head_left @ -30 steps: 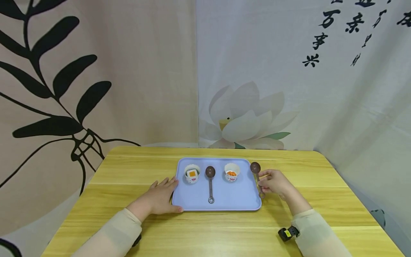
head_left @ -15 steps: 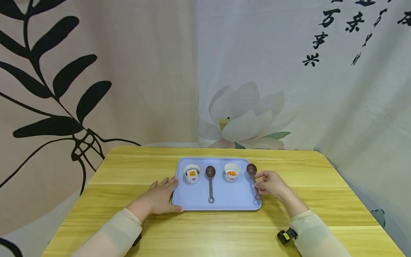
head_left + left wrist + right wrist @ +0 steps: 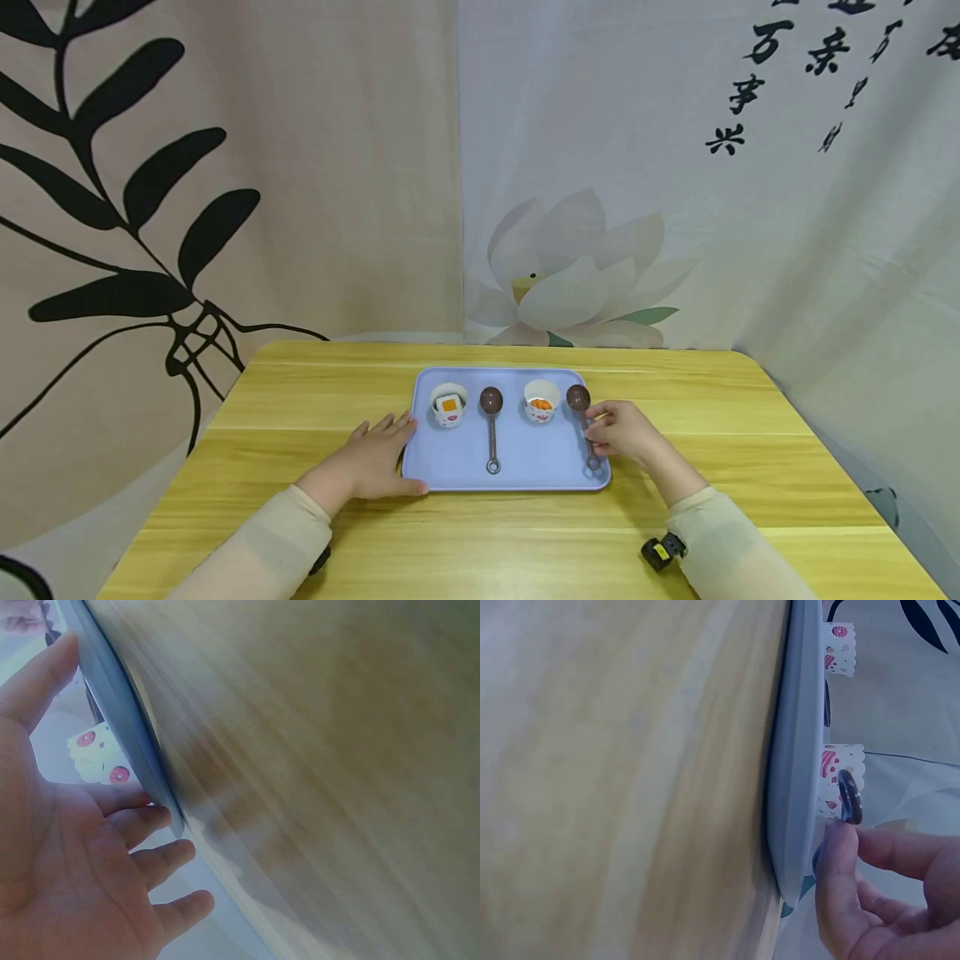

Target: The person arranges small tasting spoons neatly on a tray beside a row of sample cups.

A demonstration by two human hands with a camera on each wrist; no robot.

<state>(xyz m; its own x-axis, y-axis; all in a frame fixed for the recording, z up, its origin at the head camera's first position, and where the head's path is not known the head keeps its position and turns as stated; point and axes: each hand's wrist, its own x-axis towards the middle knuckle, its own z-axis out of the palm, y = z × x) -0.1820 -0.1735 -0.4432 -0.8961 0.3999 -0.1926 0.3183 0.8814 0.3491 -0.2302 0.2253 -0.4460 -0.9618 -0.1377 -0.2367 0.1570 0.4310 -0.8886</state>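
My left hand [image 3: 371, 464] rests on the left edge of a pale blue tray [image 3: 532, 467], fingers straight along the rim and thumb at its front corner. In the left wrist view the thumb and fingertips touch the tray's side. My right hand [image 3: 624, 432] pinches the handle of a brown spoon [image 3: 578, 397] over the tray's right side. Its ring end [image 3: 850, 796] sticks out past the thumb in the right wrist view. A second brown spoon [image 3: 491, 402] lies mid-tray. Left of it stands a paper cup [image 3: 448, 419] with a white-and-orange piece; right of it, another cup [image 3: 540, 414] with orange pieces.
The tray sits on a wood-grain table [image 3: 480, 550], near its far edge. Behind the table hang curtains [image 3: 360, 208] printed with leaves, a lotus and characters. A small black camera [image 3: 660, 551] is strapped at the right wrist.
The right hand has carried the brown spoon left, from beyond the tray's right rim to over the tray, beside the right cup. The left hand and tray have stayed put.
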